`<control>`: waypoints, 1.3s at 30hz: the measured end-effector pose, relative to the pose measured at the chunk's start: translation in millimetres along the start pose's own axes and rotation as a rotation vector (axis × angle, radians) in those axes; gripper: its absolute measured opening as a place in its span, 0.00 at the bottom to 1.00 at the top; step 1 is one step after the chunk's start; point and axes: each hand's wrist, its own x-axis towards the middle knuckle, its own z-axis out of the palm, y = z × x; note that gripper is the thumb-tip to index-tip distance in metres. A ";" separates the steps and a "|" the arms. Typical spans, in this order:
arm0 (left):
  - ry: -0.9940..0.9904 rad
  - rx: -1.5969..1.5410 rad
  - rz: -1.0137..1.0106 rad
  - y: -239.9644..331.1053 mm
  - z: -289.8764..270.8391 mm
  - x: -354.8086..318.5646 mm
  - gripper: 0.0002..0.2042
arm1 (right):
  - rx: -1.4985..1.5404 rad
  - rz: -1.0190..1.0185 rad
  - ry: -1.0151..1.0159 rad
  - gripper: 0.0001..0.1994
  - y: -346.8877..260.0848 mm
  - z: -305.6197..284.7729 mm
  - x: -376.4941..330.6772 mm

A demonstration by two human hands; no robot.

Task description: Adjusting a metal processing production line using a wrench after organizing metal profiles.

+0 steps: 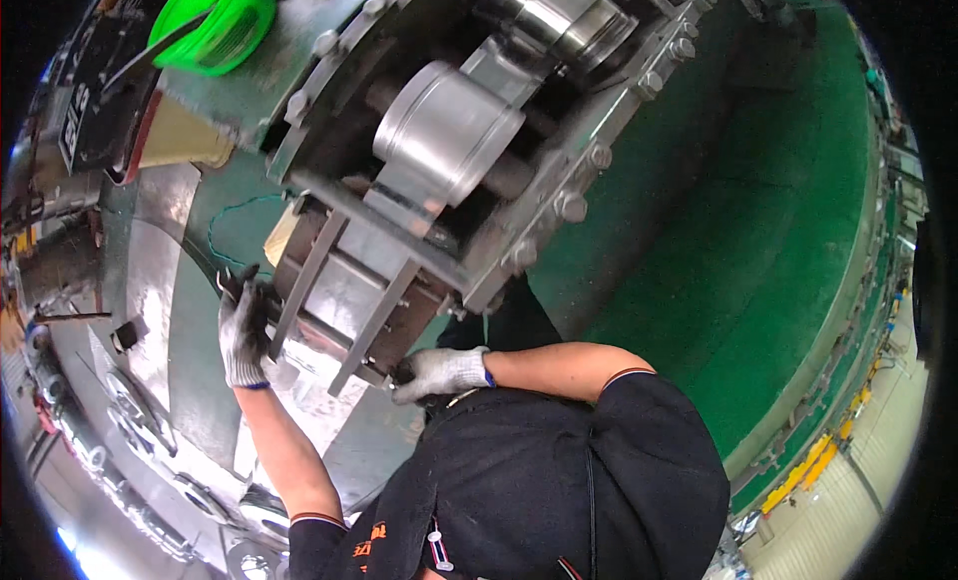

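Between my hands stands a metal guide frame (317, 273) with two upright flat bars and thin cross rods. A shiny metal strip (344, 298) passes through it toward a steel roller (439, 126). My left hand (242, 325), in a pale work glove with darkened fingers, is closed at the frame's left side; what it holds is too dark to make out. At the frame's lower right corner, my gloved right hand (439, 372) curls its fingers near a bar end. Whatever lies in that grip is hidden.
A second, larger roller (559, 21) sits farther up in the machine. Bolts line its side rail (559, 206). A green plastic basket (215, 26) stands at upper left, near a wooden block (283, 236) and a green cord (215, 226). Green floor (738, 251) extends right.
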 end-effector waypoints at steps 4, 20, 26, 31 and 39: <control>0.013 0.018 -0.019 -8.4 -19.6 4.8 0.24 | -0.068 -0.053 -0.124 0.30 -2.4 -12.9 5.0; 0.114 0.043 -0.130 -8.8 -35.3 9.1 0.25 | 0.217 -0.020 -0.157 0.26 25.1 -20.4 20.0; 0.093 -0.004 -0.150 -10.7 -37.1 13.2 0.25 | 0.262 -0.007 -0.212 0.26 24.2 -34.0 18.0; 0.081 -0.012 -0.133 -19.3 -52.0 11.3 0.26 | 0.274 0.010 -0.265 0.26 24.5 -40.7 19.0; 0.033 -0.037 -0.140 -19.3 -54.9 10.8 0.28 | 0.297 0.041 -0.317 0.26 31.6 -56.3 21.7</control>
